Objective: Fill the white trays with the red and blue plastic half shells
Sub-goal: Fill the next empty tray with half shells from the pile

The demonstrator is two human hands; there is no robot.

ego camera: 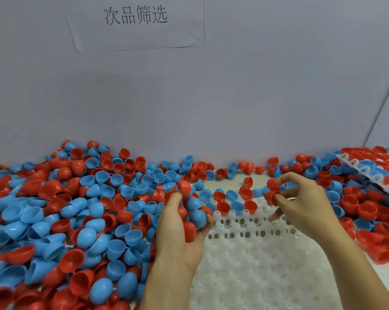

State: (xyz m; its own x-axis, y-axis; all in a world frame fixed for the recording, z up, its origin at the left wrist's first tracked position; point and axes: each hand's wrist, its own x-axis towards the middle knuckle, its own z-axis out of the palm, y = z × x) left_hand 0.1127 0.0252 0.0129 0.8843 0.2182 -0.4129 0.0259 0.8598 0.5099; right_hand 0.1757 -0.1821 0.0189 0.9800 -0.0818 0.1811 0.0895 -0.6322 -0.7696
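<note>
White tray, lower centre of frame, lying flat between the two forearms. Rows of sockets, mostly unfilled. Along its far edge a short row of seated half shells, red and blue alternating, open side up.

Left hand, lower centre, palm turned up, fingers curled round a handful of shells: several blue, several red, stacked against the palm. One red shell sits at the top of the bunch, against the fingertips, dome up. Hand closed on the load, not slack.

Right hand, right of centre, above the tray's far right part. Thumb and forefinger pinch a red shell; a second red shell is held just below it by the lower fingers. Remaining fingers curled loosely. Whether the two shells touch each other: cannot tell.

Loose pile of shells, red and blue mixed, fills the left half of the frame's lower part and runs on behind the tray in a thin line to the right side. More shells heaped at right.

Second white tray, right edge of frame, tilted, resting on the right-hand heap, its sockets largely filled with red and blue.

Grey wall behind. Paper sheet with printed characters, upper left.
</note>
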